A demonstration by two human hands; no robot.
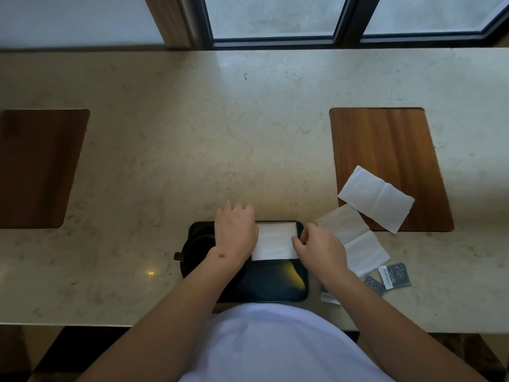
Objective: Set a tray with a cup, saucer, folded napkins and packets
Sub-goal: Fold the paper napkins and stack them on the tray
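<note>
A black tray (275, 285) lies at the near edge of the stone counter. A folded white napkin (275, 241) rests on its far right part. My left hand (234, 232) lies flat, palm down, over the napkin's left edge and over a black cup and saucer (194, 252) on the tray's left side. My right hand (319, 249) pinches the napkin's right edge with its fingertips. Two more white napkins lie to the right, one (355, 238) on the counter, the other (377, 198) on a wooden mat. Grey packets (394, 274) sit near my right wrist.
A wooden mat (385, 144) is set into the counter at the right, and another wooden mat (38, 166) at the left. A window with dark frames (341, 20) runs along the far side. A small white packet (329, 297) peeks out under my right forearm.
</note>
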